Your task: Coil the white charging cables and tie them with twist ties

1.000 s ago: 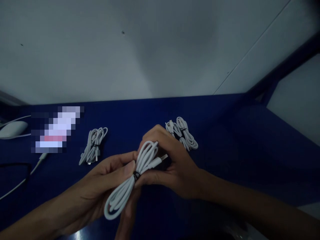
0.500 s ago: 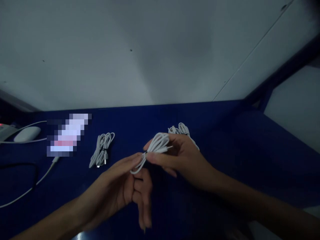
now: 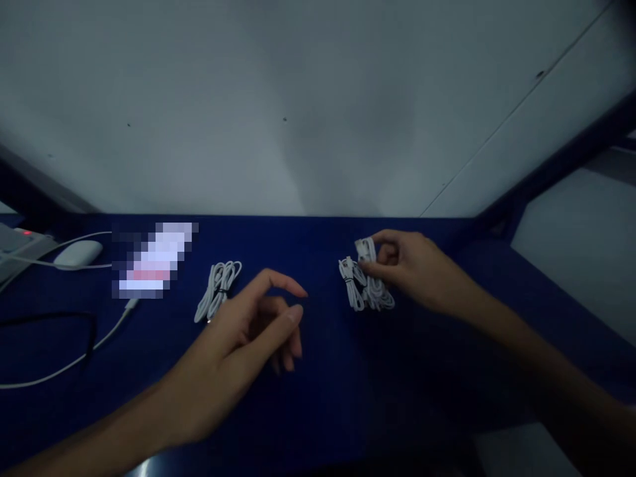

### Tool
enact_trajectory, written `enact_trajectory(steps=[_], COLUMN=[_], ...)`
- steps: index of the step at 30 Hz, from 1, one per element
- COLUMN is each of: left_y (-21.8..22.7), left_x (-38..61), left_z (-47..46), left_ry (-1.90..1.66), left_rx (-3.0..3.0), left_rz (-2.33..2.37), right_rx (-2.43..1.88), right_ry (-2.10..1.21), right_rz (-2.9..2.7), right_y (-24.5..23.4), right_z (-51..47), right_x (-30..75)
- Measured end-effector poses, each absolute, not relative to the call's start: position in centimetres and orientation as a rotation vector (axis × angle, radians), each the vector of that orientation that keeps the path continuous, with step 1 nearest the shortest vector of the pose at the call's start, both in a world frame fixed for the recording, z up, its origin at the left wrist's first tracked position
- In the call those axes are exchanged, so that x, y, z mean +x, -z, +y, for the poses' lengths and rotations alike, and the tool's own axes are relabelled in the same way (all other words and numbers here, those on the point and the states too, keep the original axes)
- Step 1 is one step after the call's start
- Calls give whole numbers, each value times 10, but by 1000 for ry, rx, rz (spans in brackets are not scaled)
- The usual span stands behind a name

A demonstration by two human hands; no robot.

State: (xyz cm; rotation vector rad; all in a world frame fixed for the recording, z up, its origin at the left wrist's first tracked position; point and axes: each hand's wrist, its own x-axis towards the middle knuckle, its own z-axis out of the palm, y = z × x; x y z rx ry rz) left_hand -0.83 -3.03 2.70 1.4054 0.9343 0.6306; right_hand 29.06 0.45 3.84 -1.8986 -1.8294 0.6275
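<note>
My right hand (image 3: pixel 410 268) pinches a coiled white cable (image 3: pixel 368 252) between thumb and fingers, at the right-hand group of bundles. Touching or just beside it lies another tied white cable bundle (image 3: pixel 352 285), with a dark tie round its middle. My left hand (image 3: pixel 258 324) hovers over the blue table with nothing in it, fingers curved and apart from the thumb. Just behind that hand rests a further white cable bundle (image 3: pixel 218 285), also bound with a dark tie; its lower end is partly hidden by the hand.
At the left, a blurred-out phone-like screen (image 3: pixel 156 258) has a white cable (image 3: pixel 112 334) plugged in. Near it are a white rounded case (image 3: pixel 78 254), a power strip (image 3: pixel 24 245) with a red light and a black cord (image 3: pixel 50 318). A pale wall (image 3: pixel 223 132) rises behind the table.
My right hand has carried the coiled cable from the middle to the right-hand bundles. My left hand has let go of it and opened. The camera view has shifted slightly.
</note>
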Motion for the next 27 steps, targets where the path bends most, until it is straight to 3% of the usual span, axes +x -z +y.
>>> enact_trajectory(steps=[7, 12, 27], left_y=[-56, -49, -30], left_x=[-57, -93, -91], left_z=[0, 14, 23], left_ry=[-765, -862, -1007], left_rx=[2140, 2150, 2190], left_rz=[1465, 1769, 1560], right_rx=[-1994, -2051, -2063], right_ry=[-420, -275, -24], right_rz=[-1880, -1940, -2030], right_y=[-14, -4, 1], right_z=[-3, -6, -5], right_x=[273, 266, 264])
